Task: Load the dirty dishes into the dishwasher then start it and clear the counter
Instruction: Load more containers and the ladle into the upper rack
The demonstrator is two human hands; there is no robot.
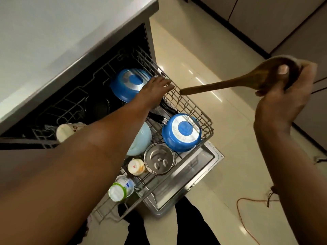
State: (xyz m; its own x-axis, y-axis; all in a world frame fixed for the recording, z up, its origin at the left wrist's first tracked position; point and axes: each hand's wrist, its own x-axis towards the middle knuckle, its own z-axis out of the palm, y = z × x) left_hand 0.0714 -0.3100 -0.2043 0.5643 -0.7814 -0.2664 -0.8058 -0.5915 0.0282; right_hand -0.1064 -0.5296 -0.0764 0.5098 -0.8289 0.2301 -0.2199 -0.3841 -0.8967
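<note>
Looking down from the head camera, I saw the dishwasher (194, 175) door lying open on the floor side and its lower rack (191, 105) pulled out over it. My left hand (155, 89) reached across the rack, fingers stretched out fairly straight and resting on the wire at the far edge, seemingly to steady the rack or feel for a free slot; it gripped nothing. My right hand (283, 89) was raised well to the right of the rack, fingers and thumb curled round the bowl end of a wooden spoon (230, 84), so the handle pointed left toward the rack, probably ready to slide in handle first.

The rack already held two blue pots (129, 84), both bottom-up so water could drain, one at the back beside my left hand and one at the front right corner. Between them lay a pale blue bowl (143, 138) on edge, a glass lid (159, 158), and a small jar (136, 167). A plastic bottle (120, 190) and a white cup (65, 131) sat nearer me. The counter (53, 41) ran above on the left.
</note>
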